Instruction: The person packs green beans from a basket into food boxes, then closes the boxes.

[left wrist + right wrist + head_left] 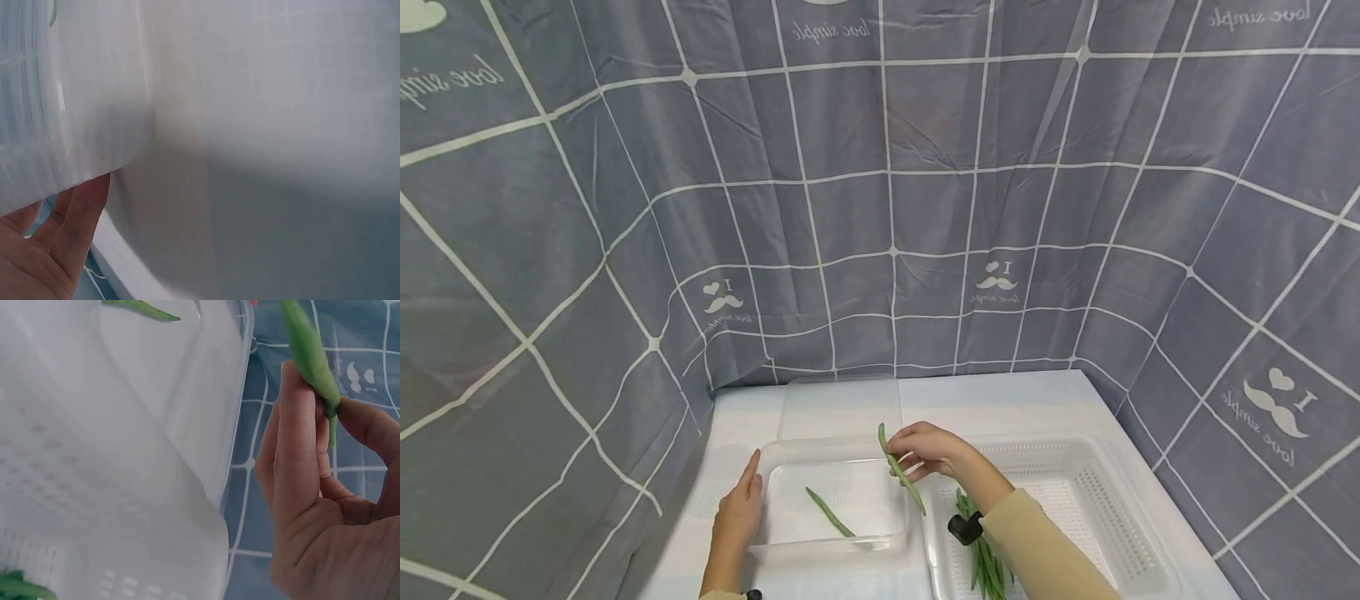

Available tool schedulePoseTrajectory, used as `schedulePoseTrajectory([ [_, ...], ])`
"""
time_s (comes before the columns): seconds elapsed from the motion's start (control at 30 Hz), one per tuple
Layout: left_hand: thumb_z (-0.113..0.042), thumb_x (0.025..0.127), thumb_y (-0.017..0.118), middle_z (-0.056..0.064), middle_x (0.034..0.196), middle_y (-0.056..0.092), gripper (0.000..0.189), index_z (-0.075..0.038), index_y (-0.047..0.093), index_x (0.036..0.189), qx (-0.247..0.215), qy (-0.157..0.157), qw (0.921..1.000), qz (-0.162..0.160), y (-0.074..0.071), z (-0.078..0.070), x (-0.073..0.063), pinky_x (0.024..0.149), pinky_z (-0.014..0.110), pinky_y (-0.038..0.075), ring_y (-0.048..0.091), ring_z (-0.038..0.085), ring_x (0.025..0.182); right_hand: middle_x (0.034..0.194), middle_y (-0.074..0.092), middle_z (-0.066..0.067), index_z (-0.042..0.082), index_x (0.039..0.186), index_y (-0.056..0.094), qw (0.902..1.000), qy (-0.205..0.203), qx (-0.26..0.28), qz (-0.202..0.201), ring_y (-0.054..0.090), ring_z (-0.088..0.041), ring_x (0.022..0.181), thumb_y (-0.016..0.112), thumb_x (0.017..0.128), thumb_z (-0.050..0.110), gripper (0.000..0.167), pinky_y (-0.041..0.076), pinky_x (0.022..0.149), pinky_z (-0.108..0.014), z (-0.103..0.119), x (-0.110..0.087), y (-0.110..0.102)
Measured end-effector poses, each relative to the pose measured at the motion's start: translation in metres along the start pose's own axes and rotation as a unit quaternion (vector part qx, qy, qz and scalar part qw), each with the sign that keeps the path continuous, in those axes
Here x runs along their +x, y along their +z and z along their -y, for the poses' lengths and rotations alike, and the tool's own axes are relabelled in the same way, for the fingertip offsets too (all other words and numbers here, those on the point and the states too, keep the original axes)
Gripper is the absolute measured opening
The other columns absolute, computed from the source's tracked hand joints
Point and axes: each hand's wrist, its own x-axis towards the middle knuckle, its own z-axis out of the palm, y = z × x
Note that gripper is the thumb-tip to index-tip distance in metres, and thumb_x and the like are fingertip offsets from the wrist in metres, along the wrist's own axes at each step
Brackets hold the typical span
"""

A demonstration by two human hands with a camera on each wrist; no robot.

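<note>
A green bean (902,469) is pinched between the thumb and fingers of my right hand (925,452), raised over the right side of a clear plastic container (831,543). In the right wrist view, the thumb and fingertips grip this bean (312,356) near its narrow end. Another green bean (830,512) lies slanted inside the clear container. My left hand (739,510) rests along the container's left side, its fingers extended. In the left wrist view, the fingertips of that hand (62,231) touch the container wall (81,137) at its edge.
To the right stands a white perforated basket (1120,508), with a bunch of green beans (987,567) at its left side, partly hidden by my right forearm. A translucent flat lid (838,408) lies behind the container. Grey checked curtains (925,208) surround the white table (1000,400).
</note>
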Motion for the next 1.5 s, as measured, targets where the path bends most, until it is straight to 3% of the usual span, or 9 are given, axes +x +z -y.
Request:
schedulePoseTrajectory([
  [0.2,-0.036,0.116,0.032,0.027,0.159,0.047,0.054,-0.025,0.029,0.169,0.001,0.003,1.0000,-0.003,0.000,0.001,-0.001,0.102,0.079,0.046,0.053,0.063,0.135,0.087,0.070,-0.002,-0.004,0.113,0.071,0.9996,0.010,-0.027,0.005,0.074,-0.012,0.074,0.065,0.101,0.013,0.022,0.063,0.059,-0.025,0.007,0.018,0.024],
  [0.33,-0.034,0.116,0.033,0.027,0.158,0.049,0.054,-0.025,0.030,0.169,0.002,0.008,1.0000,-0.006,0.001,0.002,-0.001,0.101,0.078,0.047,0.054,0.063,0.134,0.082,0.072,-0.004,-0.003,0.105,0.074,0.9973,0.005,-0.071,-0.014,0.074,-0.013,0.070,0.068,0.098,0.010,0.016,0.062,0.056,-0.026,0.009,0.028,0.040],
  [0.53,-0.035,0.116,0.034,0.027,0.157,0.050,0.054,-0.025,0.030,0.169,0.005,0.006,0.9999,-0.010,0.001,0.002,0.001,0.102,0.078,0.046,0.055,0.063,0.133,0.075,0.074,-0.006,-0.001,0.088,0.074,0.9860,0.000,-0.157,-0.056,0.071,-0.017,0.065,0.071,0.093,0.005,0.009,0.061,0.053,-0.030,0.012,0.042,0.063],
  [0.77,-0.035,0.116,0.034,0.028,0.158,0.049,0.054,-0.025,0.030,0.169,-0.001,0.004,0.9999,-0.010,0.001,0.003,0.001,0.102,0.079,0.046,0.054,0.063,0.133,0.072,0.069,-0.006,0.000,0.081,0.073,0.9760,0.029,-0.200,-0.081,0.067,-0.018,0.064,0.073,0.092,0.003,0.012,0.066,0.061,-0.040,0.007,0.055,0.086],
  [1.27,-0.035,0.116,0.035,0.027,0.157,0.051,0.054,-0.025,0.031,0.168,-0.003,0.012,0.9998,-0.017,0.003,0.006,0.001,0.101,0.078,0.047,0.055,0.063,0.132,0.067,0.070,-0.013,-0.001,0.072,0.066,0.9571,0.058,-0.267,-0.097,0.072,-0.025,0.063,0.076,0.088,0.000,0.019,0.066,0.061,-0.044,-0.014,0.081,0.107],
  [1.5,-0.035,0.116,0.035,0.027,0.157,0.051,0.054,-0.026,0.031,0.168,-0.007,0.009,0.9998,-0.018,0.001,0.004,0.000,0.102,0.078,0.046,0.055,0.063,0.133,0.067,0.071,-0.016,0.000,0.072,0.064,0.9420,0.060,-0.315,-0.100,0.075,-0.032,0.065,0.077,0.086,0.000,0.020,0.066,0.062,-0.047,-0.018,0.085,0.116],
])
